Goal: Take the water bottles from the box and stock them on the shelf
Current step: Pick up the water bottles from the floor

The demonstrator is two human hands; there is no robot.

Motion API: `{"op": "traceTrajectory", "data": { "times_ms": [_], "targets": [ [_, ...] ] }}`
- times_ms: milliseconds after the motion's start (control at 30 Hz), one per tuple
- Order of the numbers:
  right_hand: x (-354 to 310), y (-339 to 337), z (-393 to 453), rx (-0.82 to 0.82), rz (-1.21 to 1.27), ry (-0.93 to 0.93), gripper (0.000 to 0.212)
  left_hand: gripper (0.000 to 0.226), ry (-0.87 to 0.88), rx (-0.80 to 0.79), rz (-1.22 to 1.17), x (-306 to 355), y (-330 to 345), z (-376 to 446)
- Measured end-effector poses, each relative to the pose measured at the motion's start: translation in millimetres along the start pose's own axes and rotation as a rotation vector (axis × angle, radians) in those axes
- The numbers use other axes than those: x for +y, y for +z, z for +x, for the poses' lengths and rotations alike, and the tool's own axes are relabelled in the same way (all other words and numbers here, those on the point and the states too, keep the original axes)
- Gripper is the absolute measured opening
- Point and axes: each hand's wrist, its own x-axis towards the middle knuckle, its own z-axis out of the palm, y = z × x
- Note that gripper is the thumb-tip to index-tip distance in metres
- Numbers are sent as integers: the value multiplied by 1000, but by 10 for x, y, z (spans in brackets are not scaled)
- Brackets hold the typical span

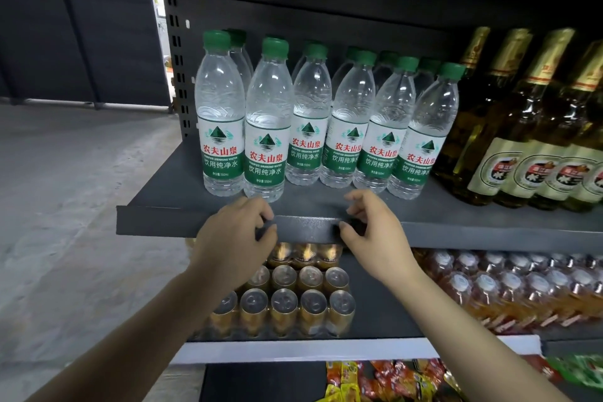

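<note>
Snack packets [385, 382]: red and yellow foil wrappers on the lowest shelf, at 6 o'clock, nearest the camera.
Forearms: bare, rising from 7 and 5 o'clock toward the middle shelf's front edge.
Left hand [236, 232]: at the front lip of the dark grey metal shelf [156, 220]; fingers [266, 217] loosely curled, tips at the lip, holding nothing that can be made out.
Right hand [375, 228]: at the same lip, just right of the left hand; fingers [354, 202] curled with tips near the shelf top, thumb against the lip's face, nothing gripped that can be seen.
Gold cans [297, 290]: shrink-wrapped pack, tops up, on the shelf below the hands, around 6 o'clock.
Orange drink bottles [509, 287]: clear plastic with pale caps, packed on that lower shelf at 4 o'clock.
Water bottles [323, 121]: clear plastic with green caps and green-and-white labels bearing red characters; upright on the grey shelf just behind the hands, toward 12 o'clock; six in the front row, touching or nearly so, more green caps showing behind them.
Amber glass bottles [522, 127]: gold-foil necks, cream oval labels, on the same shelf at 2 o'clock, just beside the rightmost water bottle.
Shelf upright [177, 75]: dark perforated metal post at 11 o'clock.
Concrete floor [65, 189]: grey, from 9 to 10 o'clock.
Box: not in view.
</note>
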Motion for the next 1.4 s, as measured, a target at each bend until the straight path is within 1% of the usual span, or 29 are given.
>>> {"op": "traceTrajectory", "data": {
  "times_ms": [67,233,433,533,600,800,933,1167,1300,1400],
  "targets": [
    [9,-42,-94,9,-13,24,34,8,-2,-47,-1,16,16,-47],
    [36,-109,-430,13,-57,87,32,10,0,-227,26,49,-1,-207],
    [59,-154,-889,8,-109,216,41,24,28,-419,89,106,-22,-428],
    [79,-175,-1159,14,-148,267,46,22,73,-497,119,122,10,-560],
    [95,-186,-1344,22,-173,307,46,22,97,-559,119,133,39,-658],
    [217,-134,-1911,28,-206,427,43,15,96,-723,76,146,197,-997],
    [342,-69,-2232,6,-219,528,46,15,111,-793,66,162,348,-1207],
    [616,126,-2775,-38,-179,659,44,14,106,-898,50,175,689,-1565],
    [822,362,-3125,-88,-220,715,49,15,105,-920,31,109,980,-1853],
    [1036,576,-3420,-123,-184,777,52,14,110,-926,19,24,1242,-2095]
  ]
}}
